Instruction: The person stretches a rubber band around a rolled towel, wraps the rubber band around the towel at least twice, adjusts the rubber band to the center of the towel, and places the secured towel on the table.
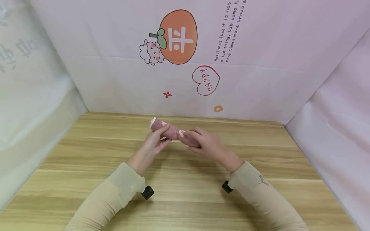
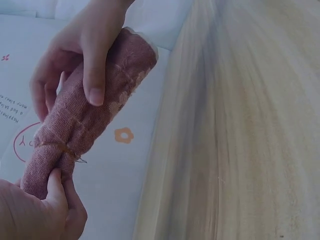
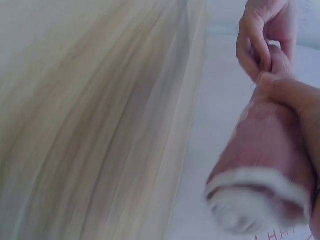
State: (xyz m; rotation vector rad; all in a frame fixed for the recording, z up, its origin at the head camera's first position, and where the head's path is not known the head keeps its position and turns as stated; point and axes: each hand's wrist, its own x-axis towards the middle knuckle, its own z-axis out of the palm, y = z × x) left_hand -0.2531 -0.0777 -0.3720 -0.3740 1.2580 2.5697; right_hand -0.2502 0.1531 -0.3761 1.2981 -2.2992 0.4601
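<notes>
A rolled pink towel (image 1: 171, 131) with pale patches is held in both hands over the far part of the table. My left hand (image 1: 152, 141) grips its left half, thumb on top, and the white-edged end sticks out beyond. Over the right half curls my right hand (image 1: 209, 144), hiding much of that end. A thin brownish band (image 2: 59, 146) cinches the roll at its narrow waist, with loose strands beside it in the left wrist view. The left thumb (image 2: 56, 185) lies close to this band. In the right wrist view the near towel end (image 3: 250, 210) shows its rolled white layers, blurred.
The wood-grain table (image 1: 185, 192) spreads out beneath both arms. A printed white cloth (image 1: 115, 80) hangs behind its back edge, with more white cloth (image 1: 341, 112) at the sides. Small black devices (image 1: 147, 192) sit at both wrists.
</notes>
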